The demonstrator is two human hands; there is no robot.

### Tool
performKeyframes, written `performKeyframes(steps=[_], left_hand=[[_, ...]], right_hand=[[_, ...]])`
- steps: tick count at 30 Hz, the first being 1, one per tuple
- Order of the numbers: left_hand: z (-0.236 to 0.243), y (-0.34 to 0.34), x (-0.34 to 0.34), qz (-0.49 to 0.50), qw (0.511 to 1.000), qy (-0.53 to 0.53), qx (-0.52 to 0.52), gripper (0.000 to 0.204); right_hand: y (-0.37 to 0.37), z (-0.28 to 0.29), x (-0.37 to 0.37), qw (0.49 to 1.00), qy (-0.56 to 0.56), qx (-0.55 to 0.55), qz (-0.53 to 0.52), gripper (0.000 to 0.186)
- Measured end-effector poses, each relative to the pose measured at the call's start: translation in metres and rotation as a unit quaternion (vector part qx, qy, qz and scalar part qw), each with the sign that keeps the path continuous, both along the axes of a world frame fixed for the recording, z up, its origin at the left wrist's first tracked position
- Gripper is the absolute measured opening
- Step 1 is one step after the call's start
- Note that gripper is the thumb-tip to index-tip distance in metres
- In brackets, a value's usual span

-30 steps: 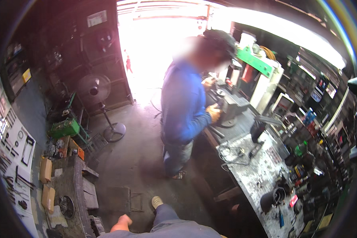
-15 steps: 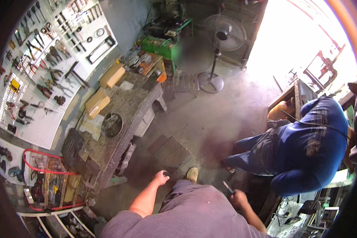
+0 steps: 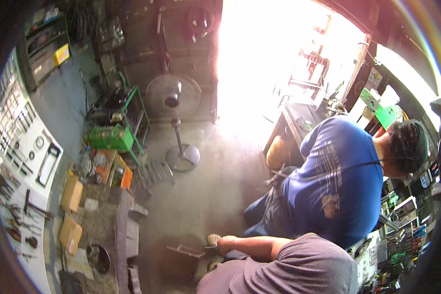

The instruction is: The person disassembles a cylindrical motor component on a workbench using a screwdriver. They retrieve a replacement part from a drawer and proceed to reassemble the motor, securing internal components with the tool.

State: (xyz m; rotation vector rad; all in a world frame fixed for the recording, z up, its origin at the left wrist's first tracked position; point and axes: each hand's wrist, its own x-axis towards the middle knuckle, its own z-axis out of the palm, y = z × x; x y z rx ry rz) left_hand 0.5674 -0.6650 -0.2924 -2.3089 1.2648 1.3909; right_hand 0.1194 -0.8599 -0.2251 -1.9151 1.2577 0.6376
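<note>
My right arm crosses low in the picture from a grey sleeve. My right hand [image 3: 226,243] is closed, close to my tan shoe [image 3: 213,239]. A thin, flat tool [image 3: 210,247] sticks out from its fingers; the rest of it is hidden by the hand, and its exact kind is unclear. My left hand does not show. Left of my right hand, a dark flat plate [image 3: 179,264] lies on the floor, with a light frame-like edge [image 3: 186,251] along its far side.
A person in a blue shirt [image 3: 328,181] and cap leans at a bench [image 3: 299,120] on the right. Far left of centre stand a pedestal fan [image 3: 174,100], a low metal rack [image 3: 156,172] and a green crate [image 3: 110,138]. A workbench [image 3: 103,215] carries cardboard boxes [image 3: 71,234] and a round pan [image 3: 98,258].
The view has swung right and up, so the room shifts left and down. My left hand has left the picture. My right arm now reaches across to the left, near the shoe.
</note>
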Motion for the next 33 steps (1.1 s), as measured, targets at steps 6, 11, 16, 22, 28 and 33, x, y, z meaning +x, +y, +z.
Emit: performKeyframes(steps=[6, 11, 16, 22, 28, 33], left_hand=[[0.022, -0.116, -0.089, -0.011, 0.997, 0.060, -0.053, 0.068], [0.033, -0.155, -0.123, 0.011, 0.995, 0.077, -0.066, 0.068], [0.035, -0.143, -0.134, 0.050, 0.995, 0.070, -0.047, 0.068], [0.026, -0.061, -0.110, 0.112, 0.992, 0.048, -0.017, 0.068], [-0.011, 0.035, -0.088, 0.212, 0.968, 0.040, 0.125, 0.067], [-0.027, 0.030, -0.072, 0.337, 0.938, 0.052, 0.061, 0.070]], right_hand=[[-0.092, -0.035, -0.061, 0.985, 0.106, 0.022, -0.137, 0.035], [-0.137, -0.061, -0.118, 0.953, 0.148, 0.046, -0.261, 0.032], [-0.152, -0.064, -0.142, 0.964, 0.138, 0.042, -0.223, 0.031], [-0.168, -0.140, -0.159, 0.982, 0.132, 0.074, -0.109, 0.031], [-0.183, -0.171, -0.170, 0.958, 0.101, 0.062, 0.261, 0.029], [-0.185, -0.158, -0.183, 0.978, 0.103, 0.024, 0.181, 0.028]])
